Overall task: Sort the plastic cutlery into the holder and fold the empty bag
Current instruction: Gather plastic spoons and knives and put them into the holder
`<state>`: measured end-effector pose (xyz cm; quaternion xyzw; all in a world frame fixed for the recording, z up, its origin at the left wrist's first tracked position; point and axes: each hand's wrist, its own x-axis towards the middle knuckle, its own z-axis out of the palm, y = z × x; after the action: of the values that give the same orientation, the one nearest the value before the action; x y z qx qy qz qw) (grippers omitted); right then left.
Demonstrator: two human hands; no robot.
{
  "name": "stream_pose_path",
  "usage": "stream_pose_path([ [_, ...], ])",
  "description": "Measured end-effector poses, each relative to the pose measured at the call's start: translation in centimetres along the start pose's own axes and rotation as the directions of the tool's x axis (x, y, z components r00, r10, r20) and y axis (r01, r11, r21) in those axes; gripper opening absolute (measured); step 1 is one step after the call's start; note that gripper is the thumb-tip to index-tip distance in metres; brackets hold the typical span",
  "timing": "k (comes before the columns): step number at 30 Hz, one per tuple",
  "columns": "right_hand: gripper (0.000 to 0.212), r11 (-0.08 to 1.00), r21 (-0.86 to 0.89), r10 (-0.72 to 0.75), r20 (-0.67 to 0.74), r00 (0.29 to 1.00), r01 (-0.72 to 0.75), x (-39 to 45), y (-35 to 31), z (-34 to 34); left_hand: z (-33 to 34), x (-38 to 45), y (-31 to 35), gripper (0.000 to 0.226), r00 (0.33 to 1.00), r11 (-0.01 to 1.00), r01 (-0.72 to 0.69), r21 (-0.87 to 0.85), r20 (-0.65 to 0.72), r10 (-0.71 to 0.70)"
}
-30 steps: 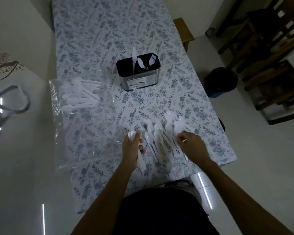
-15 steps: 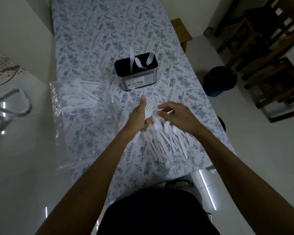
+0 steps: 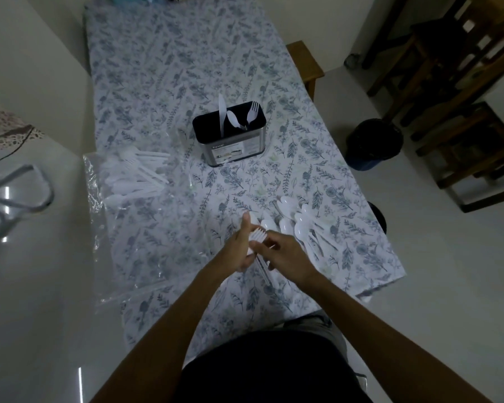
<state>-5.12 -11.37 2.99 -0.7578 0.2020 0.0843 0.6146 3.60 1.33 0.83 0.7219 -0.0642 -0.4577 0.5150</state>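
Bundle of forks point(image 3: 258, 242) held at centre frame, just below the middle, tines up and handles trailing down toward the lower edge. Gathered into one stack, probably so the lot can go into the holder in a single trip. Left hand point(image 3: 240, 248) wrapped around the bundle from the left, thumb raised; right hand point(image 3: 285, 255) closed over it from the right, fingers curled on the handles, seemingly squaring the stack. Exact count of forks hard to tell in the dim light.

Just right of the hands, a fan of loose spoons point(image 3: 298, 221) lying on the bench point(image 3: 163, 68), bowls toward the top of the frame, apparently grouped by type and waiting their turn.

Further up, centre frame, the holder point(image 3: 230, 138) standing upright on the bench, already carrying a knife point(image 3: 221, 112), a spoon point(image 3: 234, 119) and a fork point(image 3: 252, 112), perhaps one of each as markers for the compartments. Well apart from the hands, so a reach forward needed to drop the bundle in.

At left centre, the clear plastic bag point(image 3: 105, 228) lying flat and hanging past the bench's left edge, more white cutlery point(image 3: 137, 175) resting in or on its upper part. Not yet empty, so folding judged some way off.
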Motion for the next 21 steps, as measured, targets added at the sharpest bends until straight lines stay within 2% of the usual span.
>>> stream_pose_path([
  [5,0.009,0.998,-0.056,0.034,0.018,0.999,-0.033,-0.1,1.0,0.6,-0.2,-0.6,-1.8,0.074,1.000,0.990,-0.026,0.139,0.002,0.026],
  [7,0.016,0.992,-0.114,0.048,-0.013,0.999,-0.050,0.9,0.7,-0.5,-0.6,-0.5,-0.7,0.056,0.995,0.976,-0.072,0.206,-0.045,0.083],
  [9,0.019,0.976,-0.217,-0.018,-0.050,0.999,0.006,2.8,-0.5,-2.3,-2.2,0.0,0.8,0.031,0.981,0.934,-0.160,0.320,-0.051,0.185],
  [12,0.018,0.904,-0.398,-0.189,-0.048,0.981,0.155,7.0,-5.1,-5.5,-5.4,1.3,5.7,0.032,0.938,0.820,-0.316,0.477,0.029,0.345],
  [14,0.022,0.823,-0.484,-0.363,-0.047,0.931,0.296,10.2,-9.8,-7.4,-7.3,2.5,11.1,0.029,0.901,0.775,-0.354,0.523,-0.033,0.434],
  [17,0.019,0.660,-0.592,-0.625,-0.092,0.775,0.462,14.6,-17.1,-9.8,-10.1,4.2,19.7,0.033,0.805,0.761,-0.419,0.496,-0.185,0.564],
  [19,0.021,0.583,-0.627,-0.728,-0.123,0.674,0.516,16.9,-20.7,-11.2,-11.5,5.2,23.7,0.034,0.737,0.715,-0.469,0.518,-0.216,0.640],
  [21,0.023,0.518,-0.665,-0.778,-0.105,0.620,0.537,18.9,-22.7,-12.3,-12.0,6.5,25.7,0.034,0.696,0.663,-0.486,0.570,-0.206,0.687],
])
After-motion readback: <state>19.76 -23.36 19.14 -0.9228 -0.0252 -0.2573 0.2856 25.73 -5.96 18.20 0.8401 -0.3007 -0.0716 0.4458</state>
